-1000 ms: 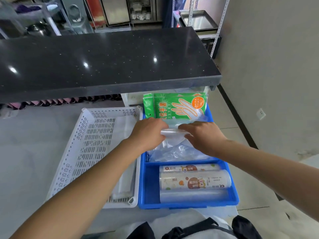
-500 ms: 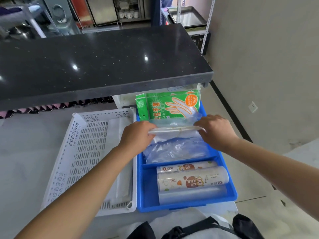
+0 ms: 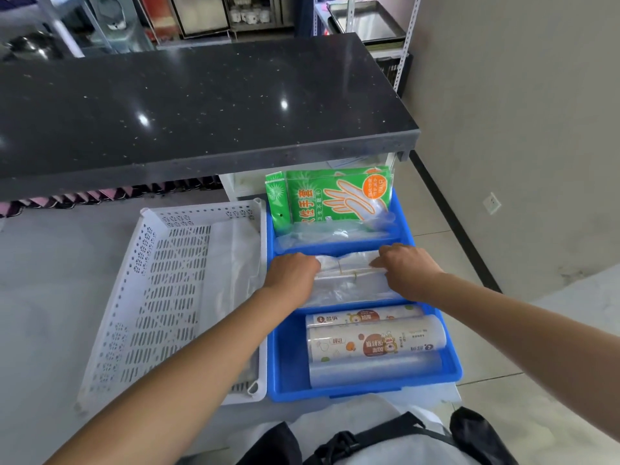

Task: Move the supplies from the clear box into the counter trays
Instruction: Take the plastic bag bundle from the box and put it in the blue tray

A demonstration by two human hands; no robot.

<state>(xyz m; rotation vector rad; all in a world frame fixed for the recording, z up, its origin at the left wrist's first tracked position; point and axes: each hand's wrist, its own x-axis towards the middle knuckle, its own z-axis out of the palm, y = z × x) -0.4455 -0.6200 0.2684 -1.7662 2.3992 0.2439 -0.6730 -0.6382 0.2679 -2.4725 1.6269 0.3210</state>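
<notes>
A blue divided tray point(image 3: 453, 369) sits on the grey counter. In its middle compartment lies a bundle of clear plastic bags point(image 3: 349, 280) tied with a rubber band. My left hand point(image 3: 290, 276) grips the bundle's left end and my right hand point(image 3: 407, 271) grips its right end, both pressing it down into the compartment. A green pack of disposable gloves point(image 3: 328, 196) stands in the far compartment above some loose clear film. Rolls of cling film point(image 3: 372, 344) fill the near compartment. The clear box point(image 3: 241, 184) shows only partly, under the black shelf.
A white perforated tray point(image 3: 151, 297) lies left of the blue one, holding a flat stack of clear bags point(image 3: 235, 263) along its right side. A black stone shelf point(image 3: 201, 105) overhangs the far end of both trays. Floor and wall are to the right.
Both hands have lowered the bundle of clear bags from above the loose film into the middle compartment, nearer to me. The hands spread apart to its ends.
</notes>
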